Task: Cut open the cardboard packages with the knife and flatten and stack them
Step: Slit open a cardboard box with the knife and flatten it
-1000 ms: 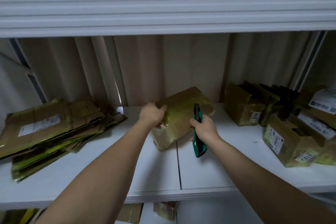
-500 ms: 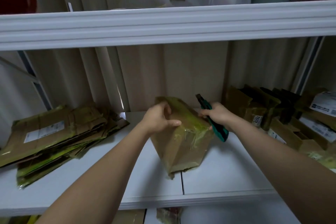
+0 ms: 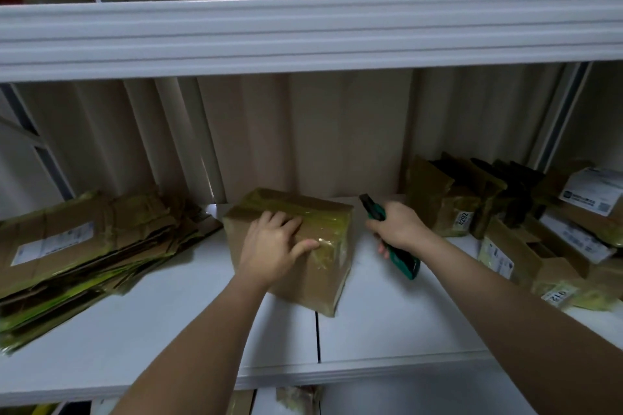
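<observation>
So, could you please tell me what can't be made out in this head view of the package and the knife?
- Knife: the right hand covers its middle; whether the blade is out is too dark to tell.
- Package: the left hand hides part of the taped top; its far side faces away.
- Flattened stack: cut off by the left edge.
- Label print on the boxes at right: mostly too small.

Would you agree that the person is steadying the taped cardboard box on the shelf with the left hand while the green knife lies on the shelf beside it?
Not quite. The left hand does steady the taped cardboard box on the shelf, but the green knife is not lying down: the right hand grips it just right of the box. The head view shows this.
</observation>
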